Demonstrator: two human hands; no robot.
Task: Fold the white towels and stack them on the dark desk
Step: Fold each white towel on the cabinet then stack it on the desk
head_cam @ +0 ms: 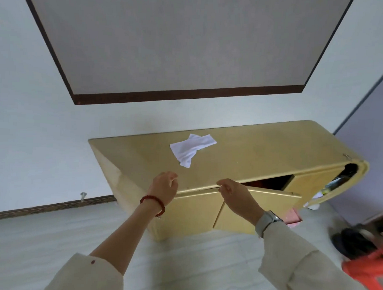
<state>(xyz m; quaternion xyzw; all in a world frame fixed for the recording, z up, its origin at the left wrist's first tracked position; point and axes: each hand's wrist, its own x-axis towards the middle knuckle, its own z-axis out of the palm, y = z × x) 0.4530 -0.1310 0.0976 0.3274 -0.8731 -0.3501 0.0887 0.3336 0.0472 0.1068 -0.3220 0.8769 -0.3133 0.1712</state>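
One white towel (191, 149) lies crumpled mid-cabinet-top; right hand (236, 196) pinches the ajar cabinet door (260, 208) at its top edge; left hand (164, 187) loose, empty; risk: door swinging wider, no dark desk visible.

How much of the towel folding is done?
Hardly any. One white towel lies loosely rumpled on top of the yellow cabinet, with no stack in sight. No towel is in hand: the right hand pinches the top edge of the open cabinet door, and the left hand hovers empty by the cabinet's front edge. Folding and stacking remain.
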